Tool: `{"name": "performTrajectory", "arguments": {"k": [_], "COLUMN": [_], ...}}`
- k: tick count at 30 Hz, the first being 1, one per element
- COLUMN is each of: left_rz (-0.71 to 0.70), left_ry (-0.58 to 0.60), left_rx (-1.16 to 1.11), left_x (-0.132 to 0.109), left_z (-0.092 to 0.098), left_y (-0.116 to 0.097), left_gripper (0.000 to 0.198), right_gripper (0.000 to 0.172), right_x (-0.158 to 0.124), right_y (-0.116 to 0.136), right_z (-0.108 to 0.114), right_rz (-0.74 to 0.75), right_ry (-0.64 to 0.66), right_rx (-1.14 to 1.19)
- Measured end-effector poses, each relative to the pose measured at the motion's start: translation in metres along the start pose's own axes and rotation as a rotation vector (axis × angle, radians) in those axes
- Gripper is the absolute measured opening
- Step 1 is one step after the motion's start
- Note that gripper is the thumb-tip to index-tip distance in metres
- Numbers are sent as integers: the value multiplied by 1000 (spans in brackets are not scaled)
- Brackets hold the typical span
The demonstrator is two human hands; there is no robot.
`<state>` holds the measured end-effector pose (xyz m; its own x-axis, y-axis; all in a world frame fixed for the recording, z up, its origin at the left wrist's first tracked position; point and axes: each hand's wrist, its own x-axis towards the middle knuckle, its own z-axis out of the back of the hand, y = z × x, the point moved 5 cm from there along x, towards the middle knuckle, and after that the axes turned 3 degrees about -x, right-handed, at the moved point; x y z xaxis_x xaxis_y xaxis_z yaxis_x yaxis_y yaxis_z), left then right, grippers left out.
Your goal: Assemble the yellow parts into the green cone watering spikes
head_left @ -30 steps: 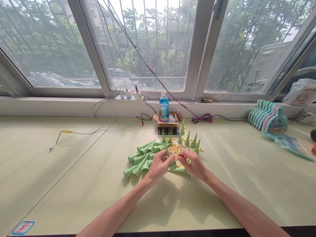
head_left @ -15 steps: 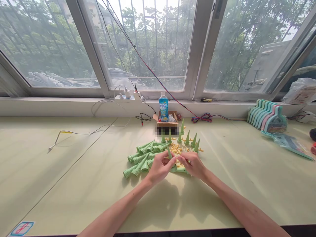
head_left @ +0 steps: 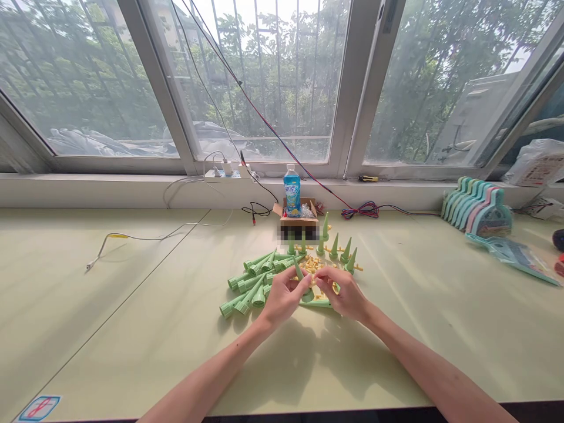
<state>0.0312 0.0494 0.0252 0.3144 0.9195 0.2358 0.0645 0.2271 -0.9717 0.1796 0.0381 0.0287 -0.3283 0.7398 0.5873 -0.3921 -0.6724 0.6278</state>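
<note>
My left hand is closed around a green plastic watering spike, held upright with its tip pointing up and its wide collar below my thumb. My right hand pinches a small yellow valve against the spike's side; the fingers mostly cover it. Beyond my fingers lies a pile of loose yellow valves. Several green spikes lie in a heap to the left. Behind and to the right, other spikes stand upright with yellow valves through them. One more spike lies below my hands.
A blue bottle stands in a small cardboard box at the back. Coiled wires and a power strip are near the window. Pastel scoop-like tools stand at the right. A white cable crosses the left side.
The spike in my left hand has shifted slightly left and tilted a little more. My right fingers have loosened and changed their pinch beside it.
</note>
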Motion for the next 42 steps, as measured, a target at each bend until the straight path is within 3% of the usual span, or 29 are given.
{"name": "performTrajectory", "arguments": {"k": [11, 14, 18, 21, 26, 35, 39, 42], "left_rz": [-7, 1, -9, -18, -1, -11, -1, 5], "left_ry": [74, 55, -10, -28, -20, 40, 18, -22], "left_rx": [34, 19, 2, -2, 24, 48, 36, 22], "left_x": [-2, -2, 0, 2, 1, -2, -2, -1], "left_z": [-4, -3, 2, 3, 1, -2, -2, 0], "left_y": [7, 7, 5, 5, 8, 9, 8, 5], "left_gripper": [28, 28, 29, 29, 30, 29, 29, 31], "right_gripper": [51, 47, 21, 14, 20, 44, 44, 30], "right_x": [-1, 0, 1, 1, 0, -2, -2, -2], "right_y": [-9, -6, 0, 2, -3, -13, -11, -8], "right_z": [-3, -2, 0, 0, -3, -6, -6, -4], "right_rz": [22, -5, -21, -9, -21, -16, -37, -55], "right_ry": [-17, -15, 4, 30, 70, 59, 64, 50], "right_rx": [-175, -173, -85, -58, -78, -161, -178, -155]}}
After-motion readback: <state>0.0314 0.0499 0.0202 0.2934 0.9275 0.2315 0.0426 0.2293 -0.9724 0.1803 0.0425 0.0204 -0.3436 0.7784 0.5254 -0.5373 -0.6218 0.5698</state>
